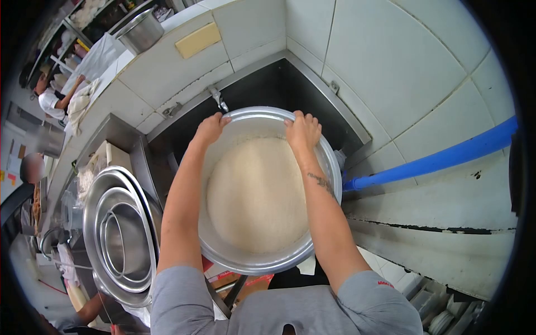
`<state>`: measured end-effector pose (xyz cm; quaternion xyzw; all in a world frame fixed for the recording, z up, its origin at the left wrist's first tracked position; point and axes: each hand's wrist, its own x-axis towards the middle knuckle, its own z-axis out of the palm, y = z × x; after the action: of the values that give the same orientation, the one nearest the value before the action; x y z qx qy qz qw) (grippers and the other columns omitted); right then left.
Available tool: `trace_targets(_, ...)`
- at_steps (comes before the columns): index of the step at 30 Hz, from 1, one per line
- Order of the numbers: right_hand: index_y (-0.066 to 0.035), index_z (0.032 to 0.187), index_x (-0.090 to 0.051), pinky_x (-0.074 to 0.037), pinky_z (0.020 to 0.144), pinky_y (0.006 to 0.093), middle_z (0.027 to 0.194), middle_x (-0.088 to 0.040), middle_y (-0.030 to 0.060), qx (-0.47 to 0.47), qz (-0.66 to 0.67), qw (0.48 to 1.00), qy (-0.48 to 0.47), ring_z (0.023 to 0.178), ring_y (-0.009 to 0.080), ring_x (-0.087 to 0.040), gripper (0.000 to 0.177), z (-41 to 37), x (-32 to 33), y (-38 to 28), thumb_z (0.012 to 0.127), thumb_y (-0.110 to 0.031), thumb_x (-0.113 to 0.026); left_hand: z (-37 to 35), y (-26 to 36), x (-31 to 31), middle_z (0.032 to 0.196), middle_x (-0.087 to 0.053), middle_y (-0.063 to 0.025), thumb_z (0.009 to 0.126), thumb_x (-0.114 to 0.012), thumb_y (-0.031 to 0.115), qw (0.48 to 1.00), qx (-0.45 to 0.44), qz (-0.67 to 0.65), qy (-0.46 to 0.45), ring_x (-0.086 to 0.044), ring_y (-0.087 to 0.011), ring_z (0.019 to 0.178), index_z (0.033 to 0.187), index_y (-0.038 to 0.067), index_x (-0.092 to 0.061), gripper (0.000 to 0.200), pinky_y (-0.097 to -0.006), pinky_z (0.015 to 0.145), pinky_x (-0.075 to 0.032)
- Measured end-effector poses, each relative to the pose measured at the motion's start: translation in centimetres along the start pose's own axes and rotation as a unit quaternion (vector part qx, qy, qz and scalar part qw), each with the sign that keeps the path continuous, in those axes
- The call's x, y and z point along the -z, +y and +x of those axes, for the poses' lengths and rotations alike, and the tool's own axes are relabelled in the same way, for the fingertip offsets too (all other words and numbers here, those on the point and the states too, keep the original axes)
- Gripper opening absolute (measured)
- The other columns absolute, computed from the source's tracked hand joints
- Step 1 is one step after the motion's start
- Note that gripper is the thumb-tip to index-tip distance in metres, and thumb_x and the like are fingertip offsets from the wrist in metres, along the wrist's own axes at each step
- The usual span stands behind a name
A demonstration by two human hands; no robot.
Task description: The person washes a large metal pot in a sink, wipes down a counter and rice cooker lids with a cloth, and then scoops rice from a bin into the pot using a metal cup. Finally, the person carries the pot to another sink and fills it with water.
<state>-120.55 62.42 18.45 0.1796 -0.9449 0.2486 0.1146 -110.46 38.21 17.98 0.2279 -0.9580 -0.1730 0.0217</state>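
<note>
Hidden: fingertips of both hands curl over the far rim of the basin (329, 167) and out of sight. Both forearms cover parts of the near rim. The basin blocks the floor of the sink (262, 84).
Cut off: dark round lens border trims every corner; stacked bowls (120, 234) clipped at the lower edge.
Hard to make out: cannot tell whether water lies over the rice (254, 192); surface pale, even, soft in focus.
Writing: small red mark on the right sleeve (385, 283), too small to read; tattoo (321, 181) on the right forearm, blurred.
Left hand (211, 127): fingers together, clamped on the far rim, thumb on the outside.
Right hand (303, 131): fingers together, hooked over the same rim, well apart from the left fingers.
Basin: large, metal, round, held above the sink, spanning from the fingers back toward the body.
Rice: fills the basin's middle, just nearer the body than both sets of fingers.
Tap (219, 99): just beyond the left fingers, apart from them.
Blue pipe (441, 159): right of the right fingers, its end near the basin's right rim.
Surface: steel sink set in a corner; pale wall tiles (391, 61) beyond and right of the fingers.
Room: pot (139, 30) and yellow block (198, 40) on the ledge far beyond the left fingers; another person (50, 100) far off to the left.
</note>
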Motion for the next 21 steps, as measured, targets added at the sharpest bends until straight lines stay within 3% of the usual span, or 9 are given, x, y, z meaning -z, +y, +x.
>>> trace_targets(4,-0.006,0.088,-0.063,-0.038,0.08,0.0402,0.089,-0.061,0.0146,-0.044,-0.003,0.998,-0.034,0.09,0.0293,-0.055,0.028,0.7,-0.7,0.0,0.072,-0.029,-0.066,1.5,-1.2,-2.7,0.096,-0.059,-0.0198,0.086,-0.044,0.046,1.0,0.016,-0.019,0.0,-0.055,-0.0365,0.095,0.096,0.005,-0.058,0.045,-0.0477,0.08,-0.04)
trace_targets(7,-0.007,0.089,-0.064,-0.039,0.081,0.0397,0.091,-0.061,0.0143,-0.092,-0.006,0.995,-0.049,0.092,0.029,-0.055,0.028,1.8,-0.8,-0.2,0.071,-0.029,-0.066,2.3,-0.8,-2.9,0.098,-0.057,-0.0198,0.085,-0.047,0.045,0.996,-0.026,0.039,0.078,-0.054,-0.0362,0.095,0.096,0.005,-0.062,0.044,-0.0474,0.078,-0.042)
trace_targets(11,-0.008,0.088,-0.064,-0.04,0.081,0.0394,0.091,-0.062,0.0126,-0.14,0.002,0.989,-0.046,0.091,0.0282,-0.056,0.027,2.1,-0.5,0.5,0.07,-0.028,-0.066,0.8,2.5,0.6,0.098,-0.053,-0.0154,0.082,-0.054,0.036,0.973,0.041,0.176,0.145,-0.051,-0.0328,0.096,0.09,0.002,-0.064,0.037,-0.0466,0.08,-0.039)
trace_targets(12,-0.009,0.087,-0.065,-0.04,0.081,0.0394,0.091,-0.062,0.0121,-0.149,0.002,0.988,-0.039,0.091,0.028,-0.057,0.026,2.4,-0.4,0.4,0.069,-0.027,-0.066,0.4,3.1,1.7,0.096,-0.056,-0.0173,0.08,-0.058,0.033,0.98,0.075,0.13,0.131,-0.054,-0.0347,0.091,0.084,0.002,-0.064,0.032,-0.0457,0.075,-0.043)
trace_targets(15,-0.01,0.086,-0.066,-0.041,0.08,0.0391,0.089,-0.063,0.0111,-0.161,0.002,0.987,-0.023,0.089,0.0281,-0.057,0.026,2.5,-0.3,0.3,0.068,-0.028,-0.064,0.7,3.9,2.9,0.096,-0.055,-0.0152,0.082,-0.055,0.026,0.997,0.006,-0.024,0.076,-0.054,-0.0343,0.09,0.084,0.001,-0.062,0.026,-0.0424,0.075,-0.044)
trace_targets(16,-0.011,0.086,-0.066,-0.041,0.08,0.0389,0.088,-0.063,0.0107,-0.169,0.01,0.985,-0.025,0.088,0.0281,-0.058,0.026,2.6,-0.2,0.3,0.067,-0.028,-0.063,1.3,4.2,2.7,0.091,-0.056,-0.0127,0.084,-0.053,0.018,0.985,-0.1,-0.031,0.134,-0.054,-0.0325,0.086,0.088,0.0,-0.059,0.019,-0.0376,0.073,-0.044)
trace_targets(19,-0.012,0.086,-0.067,-0.041,0.079,0.0384,0.087,-0.064,0.0097,-0.188,0.027,0.981,-0.027,0.087,0.0279,-0.058,0.026,2.7,-0.3,0.3,0.067,-0.029,-0.061,3.5,5.5,0.9,0.083,-0.055,-0.0096,0.086,-0.05,0.014,0.935,-0.2,-0.243,0.163,-0.055,-0.0282,0.082,0.091,0.0,-0.057,0.016,-0.0336,0.074,-0.044)
trace_targets(20,-0.013,0.086,-0.067,-0.041,0.079,0.0383,0.087,-0.064,0.0094,-0.19,0.027,0.981,-0.026,0.087,0.0277,-0.058,0.026,2.7,-0.4,0.4,0.067,-0.029,-0.061,3.9,4.9,0.5,0.076,-0.054,-0.0066,0.086,-0.05,0.012,0.93,-0.266,-0.172,0.186,-0.056,-0.022,0.072,0.092,0.001,-0.056,0.014,-0.0309,0.067,-0.046)
trace_targets(21,-0.013,0.087,-0.067,-0.041,0.079,0.0381,0.087,-0.064,0.0091,-0.191,0.027,0.981,-0.024,0.087,0.0276,-0.058,0.026,2.8,-0.5,0.5,0.068,-0.029,-0.061,3.5,4.3,-0.4,0.075,-0.055,-0.0069,0.084,-0.05,0.011,0.955,-0.155,-0.222,0.123,-0.056,-0.0212,0.069,0.091,0.001,-0.056,0.013,-0.0309,0.063,-0.047)
